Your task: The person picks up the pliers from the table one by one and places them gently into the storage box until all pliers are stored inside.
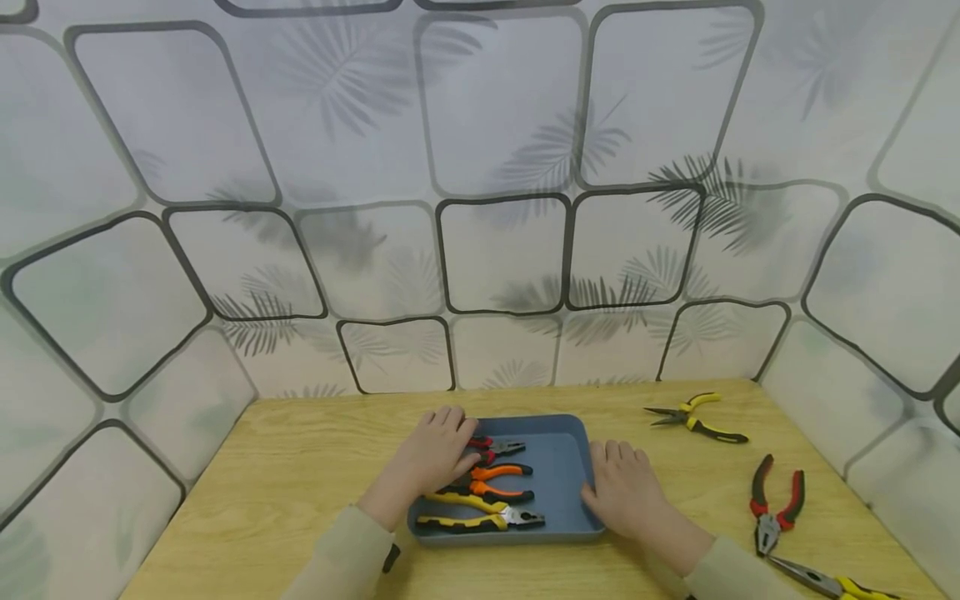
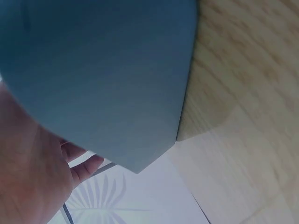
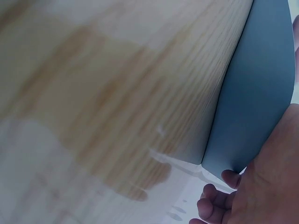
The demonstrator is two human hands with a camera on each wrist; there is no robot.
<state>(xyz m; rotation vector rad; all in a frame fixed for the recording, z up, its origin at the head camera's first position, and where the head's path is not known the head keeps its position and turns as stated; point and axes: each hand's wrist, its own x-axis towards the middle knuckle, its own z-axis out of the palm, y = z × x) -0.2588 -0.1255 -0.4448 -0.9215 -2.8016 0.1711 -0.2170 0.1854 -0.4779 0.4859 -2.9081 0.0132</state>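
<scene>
A blue tray (image 1: 564,467) sat near the front edge of a wooden desk (image 1: 300,467), about midway between its left and right edges. The person's left hand (image 1: 435,454) lay over the tray's left rim, fingers curled around it, partly covering three pliers inside: a red-handled pair (image 1: 498,448), an orange-handled pair (image 1: 498,482) and a yellow-handled pair (image 1: 483,517). The right hand (image 1: 626,492) clasped the tray's right wall, fingers curled over its edge, as the right wrist view also suggested.

To shift the tray well, both hands would likely need to keep it level and move evenly, so the loose pliers did not slide or spill.

Open desk lay left of the tray toward the left edge. To the right, room was tighter: yellow long-nose pliers (image 1: 693,415) lay near the back right corner, red-handled pliers (image 1: 776,504) nearer the right edge, and another yellow-handled tool (image 1: 832,582) at the front right corner. Patterned walls closed the back and sides.
</scene>
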